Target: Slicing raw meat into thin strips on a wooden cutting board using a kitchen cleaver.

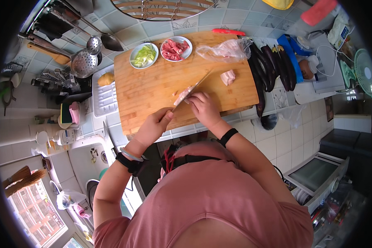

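My left hand (pixel 153 125) grips the handle of a kitchen knife (pixel 193 88), its blade slanting up to the right across a wooden cutting board (pixel 142 93). Pale pink cut meat (pixel 182 95) lies along the blade's left side. On the other side, the curled fingers of my right hand (pixel 204 107) press close against the blade and hold the meat, which they mostly hide. A separate chunk of fatty meat (pixel 228 77) rests farther right. Behind it is a clear plastic bag (pixel 224 51) with meat inside.
Bowls of sliced green vegetable (pixel 144 55) and red meat strips (pixel 175 49) stand at the board's back. Several eggplants (pixel 268 68) lie right of it, a red-handled object (pixel 228 32) behind. Left are a white tray (pixel 104 96) with a potato (pixel 106 79), another blade (pixel 108 136) and a sink (pixel 86 158).
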Motion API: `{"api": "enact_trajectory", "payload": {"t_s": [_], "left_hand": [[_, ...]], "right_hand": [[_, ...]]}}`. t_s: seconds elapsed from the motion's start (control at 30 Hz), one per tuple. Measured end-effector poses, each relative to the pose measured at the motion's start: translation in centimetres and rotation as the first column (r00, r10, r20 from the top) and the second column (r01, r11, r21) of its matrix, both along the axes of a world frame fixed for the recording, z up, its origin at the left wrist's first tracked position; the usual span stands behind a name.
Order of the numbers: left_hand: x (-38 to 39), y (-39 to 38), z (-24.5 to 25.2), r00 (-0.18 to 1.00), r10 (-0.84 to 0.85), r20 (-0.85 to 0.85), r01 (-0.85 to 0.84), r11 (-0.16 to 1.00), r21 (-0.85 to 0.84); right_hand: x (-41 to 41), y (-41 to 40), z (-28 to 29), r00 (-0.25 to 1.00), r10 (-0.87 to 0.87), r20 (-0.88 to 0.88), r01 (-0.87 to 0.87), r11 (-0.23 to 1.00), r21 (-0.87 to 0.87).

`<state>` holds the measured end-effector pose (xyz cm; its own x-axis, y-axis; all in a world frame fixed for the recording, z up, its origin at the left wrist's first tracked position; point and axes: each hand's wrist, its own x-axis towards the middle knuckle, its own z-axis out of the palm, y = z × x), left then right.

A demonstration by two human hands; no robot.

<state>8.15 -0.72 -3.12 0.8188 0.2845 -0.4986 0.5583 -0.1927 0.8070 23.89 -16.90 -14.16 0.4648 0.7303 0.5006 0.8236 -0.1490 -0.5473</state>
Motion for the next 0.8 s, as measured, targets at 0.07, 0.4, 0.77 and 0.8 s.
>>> {"api": "enact_trajectory", "payload": {"t_s": [0.07, 0.4, 0.77, 0.8], "left_hand": [[-0.3, 0.3, 0.6, 0.999, 0.035, -0.027, -0.035, 0.999, -0.035], [-2.0, 1.1, 2.7, 0.981, -0.060, -0.183, 0.049, 0.997, -0.063], [-0.1, -1.2, -0.6, 0.999, -0.020, 0.046, 0.014, 0.993, 0.118], [-0.2, -1.0, -0.6, 0.999, 0.031, 0.020, -0.031, 1.000, 0.000]], "right_hand": [[0.1, 0.1, 0.0, 1.000, -0.010, 0.007, 0.010, 1.000, 0.006], [-0.1, 0.0, -0.8, 1.000, -0.026, 0.006, 0.026, 1.000, 0.010], [0.0, -0.1, 0.0, 1.000, -0.018, 0.009, 0.018, 1.000, -0.024], [0.0, -0.2, 0.2, 1.000, -0.004, -0.017, 0.004, 1.000, -0.002]]}}
